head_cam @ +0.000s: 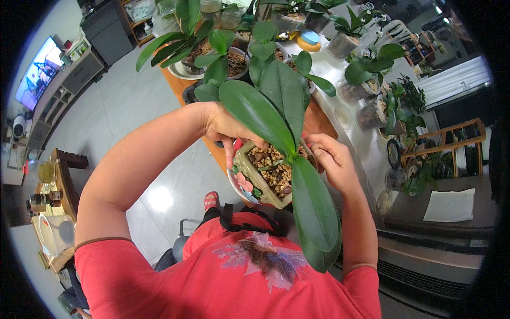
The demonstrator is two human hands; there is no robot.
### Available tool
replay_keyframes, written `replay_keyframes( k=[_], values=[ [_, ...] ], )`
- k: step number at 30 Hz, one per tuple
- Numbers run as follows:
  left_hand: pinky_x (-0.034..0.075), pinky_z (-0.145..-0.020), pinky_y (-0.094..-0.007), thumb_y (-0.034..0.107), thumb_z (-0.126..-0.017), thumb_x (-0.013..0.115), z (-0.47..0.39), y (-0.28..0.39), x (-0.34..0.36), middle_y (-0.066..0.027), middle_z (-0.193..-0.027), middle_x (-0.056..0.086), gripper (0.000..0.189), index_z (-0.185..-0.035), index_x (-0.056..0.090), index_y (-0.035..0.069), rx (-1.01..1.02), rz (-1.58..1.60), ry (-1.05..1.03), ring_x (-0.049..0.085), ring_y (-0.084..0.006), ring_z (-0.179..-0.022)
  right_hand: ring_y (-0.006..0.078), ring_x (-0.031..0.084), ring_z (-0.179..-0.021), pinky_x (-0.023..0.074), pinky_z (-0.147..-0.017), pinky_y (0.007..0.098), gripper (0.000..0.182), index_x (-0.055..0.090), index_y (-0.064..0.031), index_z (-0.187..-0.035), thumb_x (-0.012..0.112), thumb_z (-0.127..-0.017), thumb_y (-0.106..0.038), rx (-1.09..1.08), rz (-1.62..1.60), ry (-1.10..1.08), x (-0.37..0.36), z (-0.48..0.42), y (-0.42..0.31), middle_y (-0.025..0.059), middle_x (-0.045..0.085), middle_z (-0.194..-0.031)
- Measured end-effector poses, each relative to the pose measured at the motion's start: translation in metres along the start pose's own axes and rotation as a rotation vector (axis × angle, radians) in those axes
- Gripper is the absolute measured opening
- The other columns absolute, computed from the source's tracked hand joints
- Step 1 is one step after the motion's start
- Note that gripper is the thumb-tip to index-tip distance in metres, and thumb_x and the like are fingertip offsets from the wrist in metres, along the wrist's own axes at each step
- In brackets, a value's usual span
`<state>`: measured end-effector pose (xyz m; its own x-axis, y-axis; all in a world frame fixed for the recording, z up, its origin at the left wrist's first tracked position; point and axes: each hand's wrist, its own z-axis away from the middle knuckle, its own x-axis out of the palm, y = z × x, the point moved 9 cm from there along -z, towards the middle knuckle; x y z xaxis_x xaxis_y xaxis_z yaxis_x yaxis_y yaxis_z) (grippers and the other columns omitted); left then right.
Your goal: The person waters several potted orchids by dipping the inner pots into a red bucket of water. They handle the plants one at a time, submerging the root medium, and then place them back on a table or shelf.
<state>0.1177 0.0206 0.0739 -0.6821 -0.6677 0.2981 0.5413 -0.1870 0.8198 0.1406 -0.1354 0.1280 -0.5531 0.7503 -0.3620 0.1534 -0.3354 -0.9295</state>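
An olive-glazed ceramic pot (255, 175) with a squared rim stands before me, filled with tan, gravelly potting medium (279, 179). A broad-leaved orchid plant (314, 203) rises from it, its long leaves spreading over the pot and towards my chest. My left hand (227, 125) grips the pot's far left corner, with fingers on both sides of the rim. At the right edge, my right hand (330, 155) holds the rim; its fingertips are partly hidden. Under the pot is a white container (235, 179) with pink flower decoration, mostly covered.
Several potted orchids (237, 63) crowd the far end of the wooden table (179, 85). More plants in clear pots (370, 113) line the white surface on the right. A blue-and-yellow round object (309, 39) sits among them. Papers (449, 205) lie far right.
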Motion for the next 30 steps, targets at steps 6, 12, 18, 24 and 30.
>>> replay_keyframes(
  k=[6, 12, 18, 24, 30],
  values=[
    [0.059, -0.051, -0.0366, 0.018, -0.074, 0.065, 0.0, -0.002, 0.0, -0.0147, -0.106, 0.058, 0.046, -0.113, 0.052, -0.001, -0.07, 0.036, 0.008, 0.062, -0.025, -0.088, 0.0109, 0.054, -0.086, 0.0431, -0.072, 0.0227, 0.057, 0.041, -0.0039, -0.128, 0.038, -0.072, 0.009, -0.046, -0.201, 0.203, -0.003, 0.041, 0.042, 0.0082, 0.055, -0.105],
    [0.059, -0.054, -0.0381, 0.019, -0.078, 0.064, -0.001, -0.001, -0.003, -0.0143, -0.113, 0.056, 0.045, -0.116, 0.05, 0.0, -0.049, -0.011, 0.02, 0.061, -0.0262, -0.091, 0.0176, 0.054, -0.097, 0.0434, -0.082, 0.0291, 0.058, 0.039, -0.0034, -0.127, 0.059, -0.073, 0.0, 0.007, -0.291, 0.316, 0.054, 0.076, 0.053, 0.0114, 0.054, -0.114],
    [0.06, -0.059, -0.0399, 0.021, -0.081, 0.063, -0.006, -0.012, -0.009, -0.0137, -0.12, 0.052, 0.049, -0.122, 0.046, 0.001, -0.075, 0.019, 0.007, 0.062, -0.0301, -0.091, 0.0191, 0.055, -0.098, 0.0439, -0.084, 0.031, 0.057, 0.044, -0.0025, -0.123, 0.066, -0.071, -0.007, 0.11, 0.07, 0.197, 0.074, 0.088, 0.022, 0.0116, 0.056, -0.113],
    [0.06, -0.056, -0.0392, 0.016, -0.079, 0.064, -0.001, -0.015, -0.013, -0.0159, -0.117, 0.052, 0.047, -0.12, 0.046, 0.003, -0.118, 0.044, 0.101, 0.06, -0.0311, -0.093, 0.0205, 0.056, -0.099, 0.0443, -0.085, 0.0328, 0.057, 0.048, -0.0015, -0.118, 0.073, -0.069, -0.014, 0.111, 0.213, 0.172, 0.092, 0.079, 0.014, 0.0119, 0.057, -0.113],
    [0.06, -0.055, -0.0402, 0.015, -0.08, 0.063, 0.004, -0.012, -0.01, -0.0174, -0.116, 0.053, 0.048, -0.122, 0.045, 0.0, -0.078, 0.076, 0.115, 0.061, -0.0327, -0.091, 0.0209, 0.056, -0.1, 0.0442, -0.085, 0.0339, 0.055, 0.051, -0.0011, -0.113, 0.076, -0.067, -0.016, 0.179, -0.149, 0.268, 0.103, 0.067, 0.026, 0.0117, 0.058, -0.111]
  ],
)
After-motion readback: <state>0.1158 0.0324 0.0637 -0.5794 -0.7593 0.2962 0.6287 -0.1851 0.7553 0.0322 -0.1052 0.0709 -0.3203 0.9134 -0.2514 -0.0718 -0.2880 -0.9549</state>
